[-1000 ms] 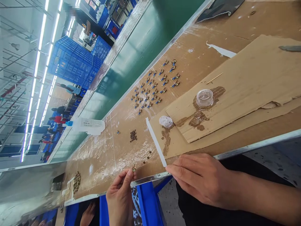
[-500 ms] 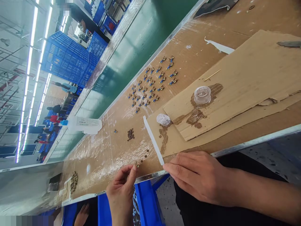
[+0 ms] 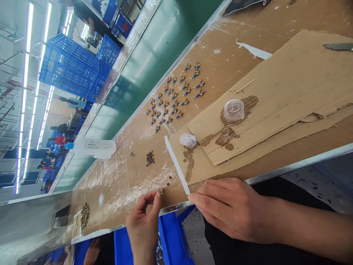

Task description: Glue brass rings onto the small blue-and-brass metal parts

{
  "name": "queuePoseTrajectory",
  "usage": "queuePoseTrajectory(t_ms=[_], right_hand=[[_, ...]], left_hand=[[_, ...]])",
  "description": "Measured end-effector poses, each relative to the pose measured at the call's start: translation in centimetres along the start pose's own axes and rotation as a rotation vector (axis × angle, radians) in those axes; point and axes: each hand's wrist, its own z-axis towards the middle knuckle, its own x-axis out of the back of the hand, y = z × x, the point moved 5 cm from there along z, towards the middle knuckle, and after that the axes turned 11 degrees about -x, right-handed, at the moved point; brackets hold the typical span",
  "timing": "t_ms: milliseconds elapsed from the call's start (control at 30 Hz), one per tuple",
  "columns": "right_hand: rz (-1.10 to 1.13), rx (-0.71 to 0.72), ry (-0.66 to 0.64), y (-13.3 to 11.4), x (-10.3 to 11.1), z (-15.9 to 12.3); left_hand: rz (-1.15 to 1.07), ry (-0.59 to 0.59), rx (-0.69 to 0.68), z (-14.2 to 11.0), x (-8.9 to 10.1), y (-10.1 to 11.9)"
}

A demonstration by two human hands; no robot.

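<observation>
My left hand (image 3: 145, 221) is closed in a pinch at the table's near edge, thumb and forefinger on a tiny painted figurine (image 3: 161, 191). Just beyond its tip lie two small dark brown beads (image 3: 169, 181). My right hand (image 3: 226, 208) rests on the edge with its fingers pressed together, beside the near end of a white tape strip (image 3: 176, 165). Whatever its fingertips hold, if anything, is hidden. Farther off are a small pile of brown beads (image 3: 150, 158), a single figurine (image 3: 132, 154) and several blue-and-yellow figurines (image 3: 173, 95) in loose rows.
On cardboard (image 3: 289, 84) stand a clear plastic cup (image 3: 234, 110) and a whitish lump (image 3: 188, 140), with wet stains around them. A toothpick (image 3: 246, 85), a knife (image 3: 338, 46), a white bottle (image 3: 95, 147) and a pile of small parts (image 3: 84, 216) lie about. Another person's hand (image 3: 92, 252) shows lower left.
The view has shifted slightly, moving the table leftward in the picture. My left hand has brought the figurine a little right, up to where a third bead lay. My right hand stays nearly still.
</observation>
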Motion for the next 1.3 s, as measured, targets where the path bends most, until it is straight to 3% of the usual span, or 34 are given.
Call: queuePoseTrajectory(t_ms=[600, 900, 1300], right_hand=[[0.010, -0.016, 0.007, 0.1, 0.1, 0.1], [0.011, -0.012, 0.021, 0.1, 0.1, 0.2], [0.033, -0.020, 0.011, 0.2, -0.2, 0.0]], left_hand=[[0.056, -0.022, 0.038, 0.0, -0.2, 0.8], [0.221, -0.074, 0.055, 0.3, 0.0, 1.5], [0.364, -0.145, -0.038, 1.1, -0.1, 2.8]])
